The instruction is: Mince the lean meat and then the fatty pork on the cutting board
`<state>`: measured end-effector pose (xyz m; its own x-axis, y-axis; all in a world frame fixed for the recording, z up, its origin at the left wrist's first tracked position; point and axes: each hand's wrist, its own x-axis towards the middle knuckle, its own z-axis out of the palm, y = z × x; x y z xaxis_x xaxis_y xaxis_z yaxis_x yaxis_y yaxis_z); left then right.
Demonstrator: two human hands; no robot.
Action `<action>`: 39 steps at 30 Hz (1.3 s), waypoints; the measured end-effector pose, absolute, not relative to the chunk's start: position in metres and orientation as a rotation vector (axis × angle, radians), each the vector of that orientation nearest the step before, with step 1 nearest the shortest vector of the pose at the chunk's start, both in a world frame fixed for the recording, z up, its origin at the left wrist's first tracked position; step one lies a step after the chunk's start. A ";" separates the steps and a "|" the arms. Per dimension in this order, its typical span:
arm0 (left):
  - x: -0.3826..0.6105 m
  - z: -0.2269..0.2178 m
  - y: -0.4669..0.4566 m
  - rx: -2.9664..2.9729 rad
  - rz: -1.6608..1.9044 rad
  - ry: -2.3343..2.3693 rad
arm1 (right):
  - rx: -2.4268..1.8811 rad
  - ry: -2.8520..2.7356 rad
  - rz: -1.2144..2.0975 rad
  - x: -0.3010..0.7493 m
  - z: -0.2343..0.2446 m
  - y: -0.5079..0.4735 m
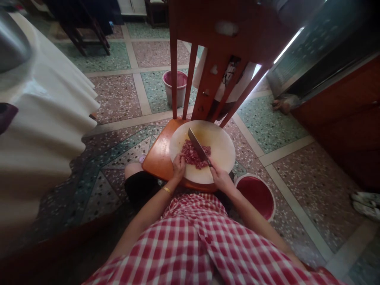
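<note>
A round white cutting board (224, 148) lies on the seat of a wooden chair, with a pile of chopped red meat (191, 157) at its middle. My right hand (220, 174) is closed round the handle of a cleaver (197, 143), whose blade slants up and left across the meat. At the lower left of the board is my left hand (179, 168), fingers drawn together at the left edge of the pile; whatever they pinch is too small to make out.
The chair's slatted back rises behind the board above its orange-brown seat (162, 146). A red-lined bucket (255, 198) stands right of the chair, and a ribbed bin (175, 89) behind it. A cloth-draped table (59, 103) is at left, a wooden cabinet (341, 118) at right.
</note>
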<state>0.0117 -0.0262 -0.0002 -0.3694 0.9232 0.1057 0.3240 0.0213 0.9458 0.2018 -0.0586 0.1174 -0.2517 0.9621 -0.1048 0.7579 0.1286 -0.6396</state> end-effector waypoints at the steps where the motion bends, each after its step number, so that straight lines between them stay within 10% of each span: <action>1: 0.012 0.000 -0.026 1.276 1.360 1.738 | -1.611 -2.071 0.796 0.202 0.124 -0.059; 39: 0.010 -0.001 -0.026 1.318 1.379 1.746 | -1.520 -2.037 0.636 0.205 0.133 -0.066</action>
